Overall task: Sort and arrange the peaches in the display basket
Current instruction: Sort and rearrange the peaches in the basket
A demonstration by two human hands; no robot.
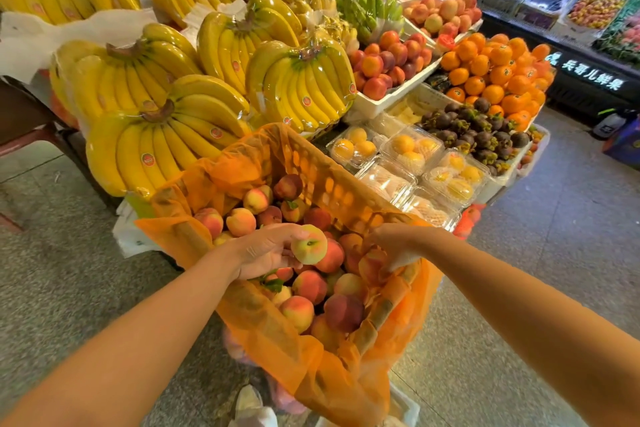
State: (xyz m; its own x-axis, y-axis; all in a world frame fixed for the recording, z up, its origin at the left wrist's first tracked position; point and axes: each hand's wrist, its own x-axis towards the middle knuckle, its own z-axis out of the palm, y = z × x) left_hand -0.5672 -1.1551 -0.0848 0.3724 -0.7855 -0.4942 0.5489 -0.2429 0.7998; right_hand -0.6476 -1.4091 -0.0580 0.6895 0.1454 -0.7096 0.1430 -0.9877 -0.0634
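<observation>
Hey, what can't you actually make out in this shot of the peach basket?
Head view only:
- Right hand: fingertips tucked behind the orange liner; grip unclear.
- Peaches: lower layers buried under the top one.
- Basket: base draped by the liner.
- Banana stickers: too small to read.

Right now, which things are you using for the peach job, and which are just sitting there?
For the job: left hand holding a pale peach; peaches piled in the basket; right hand gripping its orange liner.
Just sitting there: bananas, oranges, mangosteens, clear fruit boxes.
</observation>
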